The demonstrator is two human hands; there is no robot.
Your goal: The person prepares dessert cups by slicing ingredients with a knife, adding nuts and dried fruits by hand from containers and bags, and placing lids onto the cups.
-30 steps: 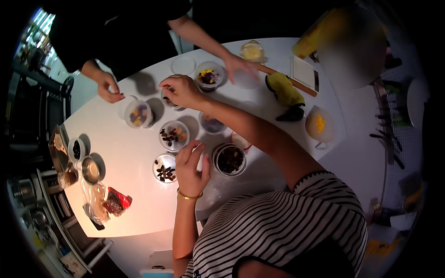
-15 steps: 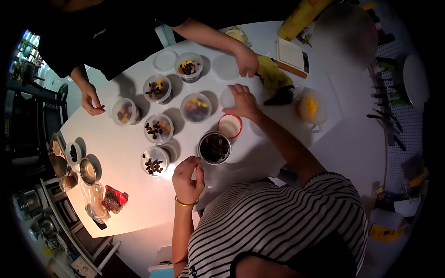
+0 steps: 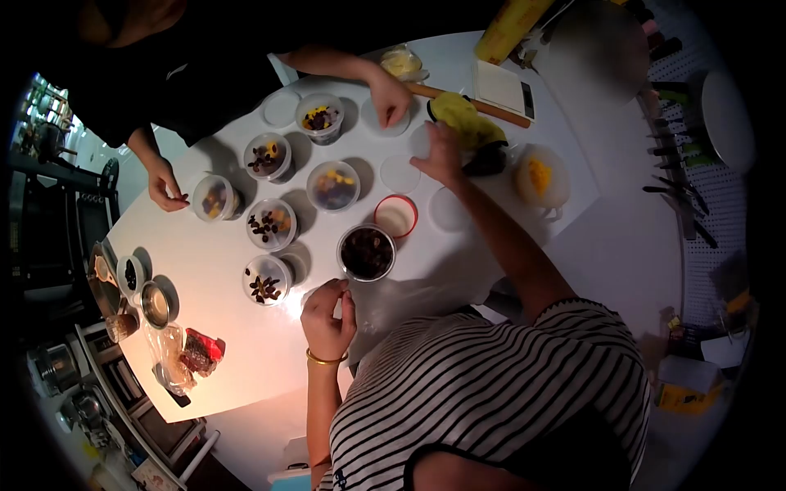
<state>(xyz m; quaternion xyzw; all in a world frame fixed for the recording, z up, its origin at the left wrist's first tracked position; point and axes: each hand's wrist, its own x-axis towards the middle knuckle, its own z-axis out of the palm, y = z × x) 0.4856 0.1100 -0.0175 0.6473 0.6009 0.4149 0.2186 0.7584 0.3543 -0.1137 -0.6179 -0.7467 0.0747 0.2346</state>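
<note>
My left hand (image 3: 328, 319), a gold bangle at its wrist, is closed in a loose pinch beside a clear jar (image 3: 367, 253) of dark brown dried pieces. Anything between those fingertips is too small to make out. A red-rimmed lid (image 3: 396, 217) lies against the jar. My right hand (image 3: 444, 155) reaches across, thumb and fingers around the edge of a translucent round lid (image 3: 422, 142). Another clear lid (image 3: 400, 174) is just below it, and one more lid (image 3: 450, 209) lies nearer me. Several plastic cups stand to the left, including one cup (image 3: 267, 280) with dark dried pieces on top.
Across the table, another person's hand (image 3: 391, 102) touches a lid; their other hand (image 3: 167, 186) hovers by a cup (image 3: 216, 199). At the right are a yellow-green cloth (image 3: 465, 120), a rolling pin (image 3: 499, 114), a scale (image 3: 501, 88) and a yellow-filled container (image 3: 540, 176). A metal bowl (image 3: 155, 304) stands left.
My right hand has moved up and right, uncovering a lid on the table, and a lid now shows at its fingers. The other person's upper hand has moved left onto a lid. My left hand stays pinched.
</note>
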